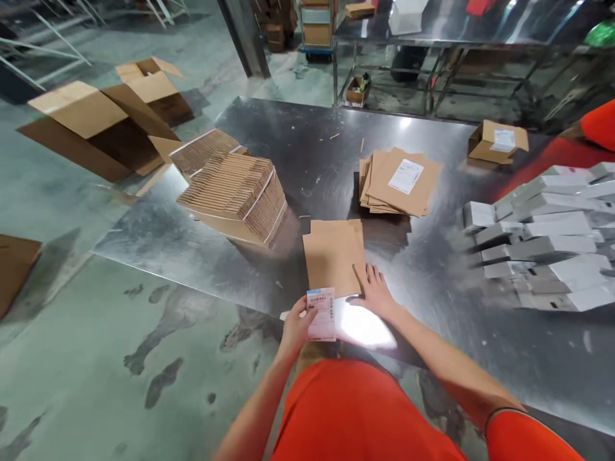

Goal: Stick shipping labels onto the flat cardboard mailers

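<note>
My left hand pinches a printed shipping label by its left edge, near the front edge of the metal table. Just beyond the label lies a flattened cardboard box, flat on the table. At that cardboard's right front corner rests my right hand, palm down with its fingers spread, its fingertips at the cardboard's edge. Farther back and to the right is a stack of flat cardboard boxes, the top one bearing a white label.
Strapped bundles of folded cardboard stand left on the metal table. White boxes are piled at right, with a small labelled carton behind them. Open cartons sit on the floor at left. An orange sleeve shows at far right.
</note>
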`<state>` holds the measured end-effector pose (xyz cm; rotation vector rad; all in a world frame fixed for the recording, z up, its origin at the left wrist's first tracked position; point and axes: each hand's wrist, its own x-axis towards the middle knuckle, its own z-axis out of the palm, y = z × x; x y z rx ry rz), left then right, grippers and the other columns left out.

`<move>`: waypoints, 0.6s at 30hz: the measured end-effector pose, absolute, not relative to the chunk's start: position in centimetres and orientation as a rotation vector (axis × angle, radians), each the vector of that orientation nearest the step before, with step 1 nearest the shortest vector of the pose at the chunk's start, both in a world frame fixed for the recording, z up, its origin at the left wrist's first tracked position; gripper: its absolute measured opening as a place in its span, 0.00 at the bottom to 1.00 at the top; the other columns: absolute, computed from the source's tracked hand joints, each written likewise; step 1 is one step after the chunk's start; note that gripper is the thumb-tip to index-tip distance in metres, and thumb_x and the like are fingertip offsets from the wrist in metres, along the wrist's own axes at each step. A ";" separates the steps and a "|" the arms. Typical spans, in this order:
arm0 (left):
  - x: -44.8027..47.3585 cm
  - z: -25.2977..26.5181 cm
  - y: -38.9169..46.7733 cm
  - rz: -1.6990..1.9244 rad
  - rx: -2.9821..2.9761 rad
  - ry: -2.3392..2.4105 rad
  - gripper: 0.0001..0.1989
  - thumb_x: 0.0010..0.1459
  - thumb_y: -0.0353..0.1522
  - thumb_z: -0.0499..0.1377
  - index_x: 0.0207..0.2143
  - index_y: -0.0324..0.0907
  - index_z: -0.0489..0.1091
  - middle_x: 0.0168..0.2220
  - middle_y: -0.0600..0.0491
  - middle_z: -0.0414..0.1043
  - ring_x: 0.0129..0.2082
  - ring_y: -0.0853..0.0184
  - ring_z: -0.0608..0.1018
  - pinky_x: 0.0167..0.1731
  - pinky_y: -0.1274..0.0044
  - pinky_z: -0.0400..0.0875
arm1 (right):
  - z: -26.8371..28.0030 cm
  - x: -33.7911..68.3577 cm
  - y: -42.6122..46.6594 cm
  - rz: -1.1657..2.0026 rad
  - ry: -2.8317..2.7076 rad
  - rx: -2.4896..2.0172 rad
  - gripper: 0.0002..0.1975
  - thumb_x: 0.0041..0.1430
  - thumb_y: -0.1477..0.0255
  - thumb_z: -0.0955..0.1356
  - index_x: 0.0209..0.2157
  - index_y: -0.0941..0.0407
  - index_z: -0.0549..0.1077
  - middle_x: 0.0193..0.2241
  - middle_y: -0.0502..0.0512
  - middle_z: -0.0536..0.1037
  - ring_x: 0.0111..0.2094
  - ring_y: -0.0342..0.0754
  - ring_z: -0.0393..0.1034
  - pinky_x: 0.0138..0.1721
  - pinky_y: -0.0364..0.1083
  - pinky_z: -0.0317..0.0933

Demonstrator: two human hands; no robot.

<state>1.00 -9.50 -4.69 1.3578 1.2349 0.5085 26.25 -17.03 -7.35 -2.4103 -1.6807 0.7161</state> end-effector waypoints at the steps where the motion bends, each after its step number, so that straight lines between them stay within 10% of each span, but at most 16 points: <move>1: 1.0 -4.9 -9.3 0.494 1.369 1.211 0.26 0.46 0.42 0.61 0.45 0.36 0.77 0.46 0.43 0.80 0.50 0.51 0.78 0.54 0.63 0.69 | -7.9 25.2 -17.1 0.646 -1.648 -2.457 0.51 0.58 0.55 0.73 0.73 0.57 0.46 0.71 0.79 0.40 0.71 0.74 0.37 0.67 0.66 0.44; 11: 2.9 -4.4 -3.1 0.537 1.463 1.158 0.12 0.47 0.37 0.63 0.33 0.40 0.79 0.58 0.45 0.73 0.58 0.52 0.72 0.59 0.66 0.64 | -8.0 20.1 -13.6 0.483 -1.308 -2.588 0.41 0.67 0.56 0.66 0.71 0.64 0.49 0.67 0.86 0.49 0.64 0.70 0.58 0.59 0.60 0.58; 18: -0.3 -1.6 -6.0 0.377 1.290 1.064 0.19 0.46 0.46 0.65 0.28 0.38 0.76 0.25 0.54 0.73 0.25 0.68 0.71 0.28 0.78 0.65 | -2.1 19.7 -14.8 0.674 -1.148 -2.183 0.31 0.68 0.57 0.62 0.67 0.57 0.59 0.64 0.70 0.62 0.65 0.62 0.57 0.61 0.60 0.57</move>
